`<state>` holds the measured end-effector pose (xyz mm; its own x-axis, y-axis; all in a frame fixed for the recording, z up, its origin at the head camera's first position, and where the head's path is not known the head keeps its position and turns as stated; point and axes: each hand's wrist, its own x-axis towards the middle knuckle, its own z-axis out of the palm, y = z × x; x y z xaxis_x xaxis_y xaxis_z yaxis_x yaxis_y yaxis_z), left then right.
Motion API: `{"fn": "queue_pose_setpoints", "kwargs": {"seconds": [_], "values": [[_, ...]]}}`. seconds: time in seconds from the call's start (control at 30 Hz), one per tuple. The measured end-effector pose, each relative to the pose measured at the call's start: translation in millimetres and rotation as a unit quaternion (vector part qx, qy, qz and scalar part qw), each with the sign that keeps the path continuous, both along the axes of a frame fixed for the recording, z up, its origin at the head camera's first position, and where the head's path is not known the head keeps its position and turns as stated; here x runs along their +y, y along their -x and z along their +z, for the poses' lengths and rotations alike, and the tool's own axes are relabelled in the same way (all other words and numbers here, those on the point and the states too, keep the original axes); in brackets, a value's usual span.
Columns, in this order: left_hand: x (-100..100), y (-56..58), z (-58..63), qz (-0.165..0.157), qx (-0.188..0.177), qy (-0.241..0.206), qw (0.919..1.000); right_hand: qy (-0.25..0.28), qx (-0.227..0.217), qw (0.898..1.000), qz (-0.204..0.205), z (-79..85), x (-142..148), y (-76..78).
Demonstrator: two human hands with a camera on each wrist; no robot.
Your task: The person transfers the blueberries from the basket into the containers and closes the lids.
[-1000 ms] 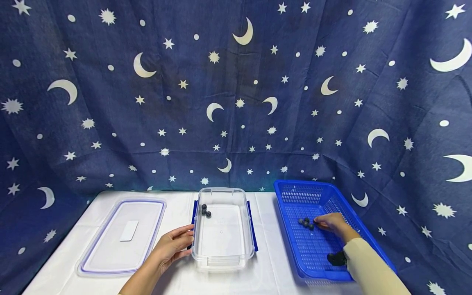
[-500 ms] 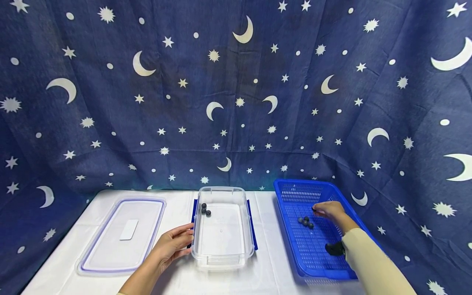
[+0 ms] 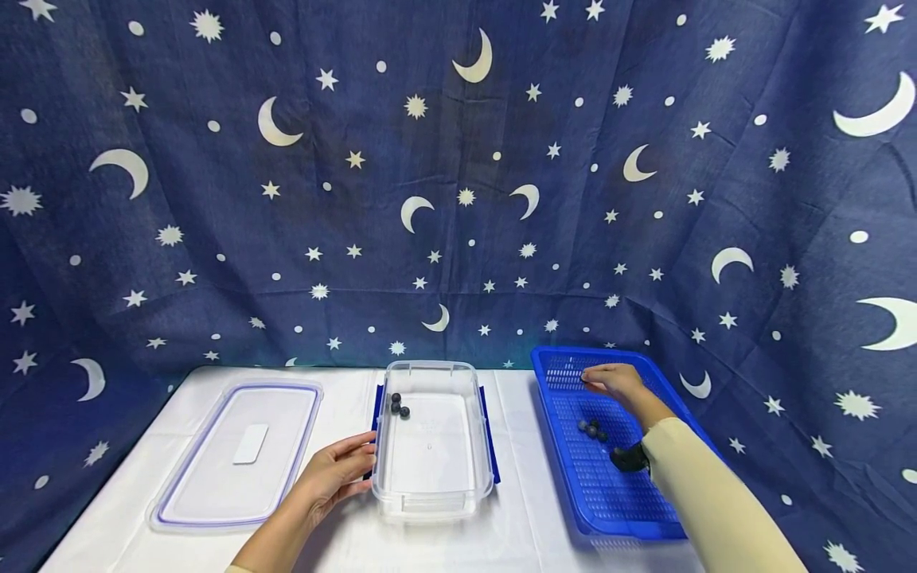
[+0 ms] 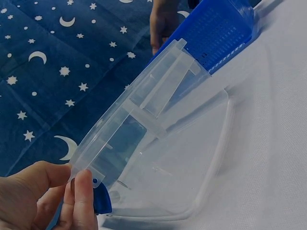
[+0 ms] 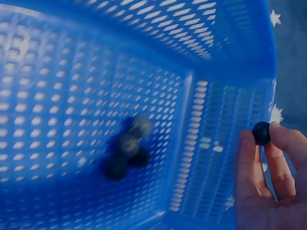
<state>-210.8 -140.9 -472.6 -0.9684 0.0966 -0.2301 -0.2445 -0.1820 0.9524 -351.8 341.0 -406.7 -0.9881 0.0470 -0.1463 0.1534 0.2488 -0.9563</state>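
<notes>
Over the far part of the blue basket (image 3: 583, 509), my right hand (image 3: 622, 383) pinches a dark blueberry (image 5: 261, 133) between thumb and fingertips, plain in the right wrist view. Several more blueberries (image 3: 592, 430) lie in a cluster on the basket floor. My left hand (image 3: 340, 477) holds the left side of a clear plastic container (image 3: 433, 503). In the left wrist view, its thumb and fingers (image 4: 82, 191) are at the container's rim beside a blue latch (image 4: 102, 199). Inside the container, 3 blueberries (image 3: 396, 407) sit near the far left corner.
A clear lid (image 3: 208, 497) with a purple-blue seal and a white label (image 3: 250, 444) lies flat left of the container. All stand on a white-covered table (image 3: 519, 477). A dark blue curtain (image 3: 358, 286) with moons and stars hangs close behind.
My right hand has lifted a blueberry away from the cluster and moved up and left, toward the basket's far end. My left hand stays at the container.
</notes>
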Motion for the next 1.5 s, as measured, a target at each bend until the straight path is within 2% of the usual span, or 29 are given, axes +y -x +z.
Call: {"fn": "queue_pose_setpoints", "kwargs": {"seconds": [0.1, 0.17, 0.23, 0.4, 0.5, 0.73, 0.9, 1.13, 1.27, 1.37, 1.5], "values": [[0, -0.1, 0.3, 0.001, 0.001, 0.001, 1.0000, 0.028, 0.017, 0.999, 0.023, 3.8, -8, 7.1], [0, 0.1, 0.4, 0.001, 0.001, 0.002, 1.0000, 0.062, 0.032, 0.996, 0.054, 3.2, -10, 14.8], [0, 0.6, -0.2, 0.002, 0.002, 0.004, 1.0000, 0.066, 0.036, 0.995, 0.071, 6.7, -17, 18.7], [0, 1.1, -0.4, 0.003, 0.003, 0.010, 0.9999, 0.015, 0.019, 0.999, 0.046, 21.3, -49, 21.4], [1, 1.1, 0.4, 0.004, 0.001, 0.012, 0.9999, 0.011, 0.005, 0.999, 0.041, 27.6, -67, 24.2], [2, 0.0, 2.4, 0.002, 0.002, 0.006, 1.0000, -0.024, -0.025, 0.999, 0.027, 32.6, -104, 34.1], [2, -0.2, 2.1, 0.002, -0.002, 0.005, 1.0000, -0.042, -0.017, 0.998, 0.039, 32.0, -128, 37.4], [2, -0.8, 0.9, 0.003, -0.004, 0.005, 1.0000, -0.088, -0.018, 0.995, 0.051, 35.5, -160, 32.6], [2, -1.3, 1.2, 0.004, -0.005, 0.004, 1.0000, -0.068, -0.024, 0.996, 0.049, 33.1, -177, 33.5], [2, -1.7, 1.1, 0.004, -0.005, 0.003, 1.0000, -0.023, -0.026, 0.998, 0.054, 29.8, -188, 35.3], [3, -1.7, 0.3, 0.006, -0.005, 0.004, 1.0000, 0.009, -0.014, 0.998, 0.066, 26.3, -201, 34.4]]}}
